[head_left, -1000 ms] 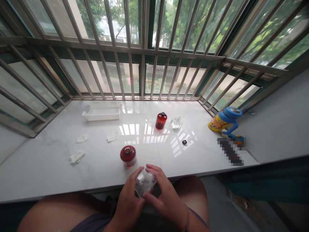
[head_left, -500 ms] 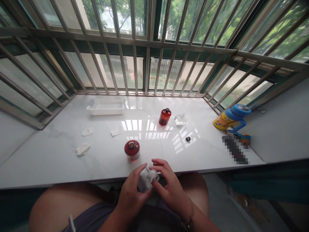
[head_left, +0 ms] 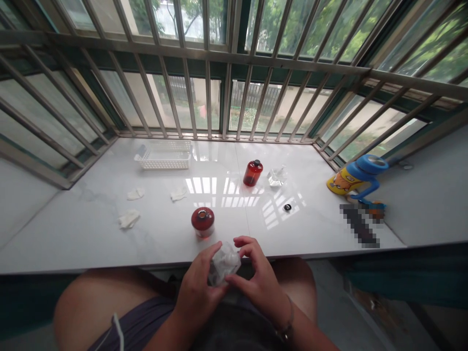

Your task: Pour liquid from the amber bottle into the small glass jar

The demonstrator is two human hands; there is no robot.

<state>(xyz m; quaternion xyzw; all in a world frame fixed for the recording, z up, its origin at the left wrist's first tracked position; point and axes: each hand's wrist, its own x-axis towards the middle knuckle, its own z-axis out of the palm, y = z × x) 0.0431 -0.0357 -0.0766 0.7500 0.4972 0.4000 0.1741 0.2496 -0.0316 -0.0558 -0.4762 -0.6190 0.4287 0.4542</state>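
Note:
Over my lap, at the counter's front edge, a small clear faceted bottle (head_left: pixel 224 265) is between my hands. It has a rounded clear part near its top; finer detail is blurred. My left hand (head_left: pixel 199 278) wraps its left side, thumb below and index finger along the far side. My right hand (head_left: pixel 260 275) grips the right side with curved fingers and the thumb at the lower front. Just beyond my left hand stands a red see-through bottle (head_left: pixel 203 223) with its round mouth uncovered. A black cap (head_left: pixel 287 207) lies farther right on the counter.
On the white counter (head_left: pixel 161 248) are a capped red bottle (head_left: pixel 253 173), a clear glass-like item (head_left: pixel 277 177), crumpled white tissues (head_left: pixel 129 219) and a white basket (head_left: pixel 164 161). A blue-and-yellow flask (head_left: pixel 356 174) stands right, by a pixelated dark object (head_left: pixel 360 226). Metal bars (head_left: pixel 252 58) line the back.
The bottle has tipped in my hands, showing more of its faceted side. My right fingers have shifted slightly right, off its top. The view has moved a little; the counter items stay put.

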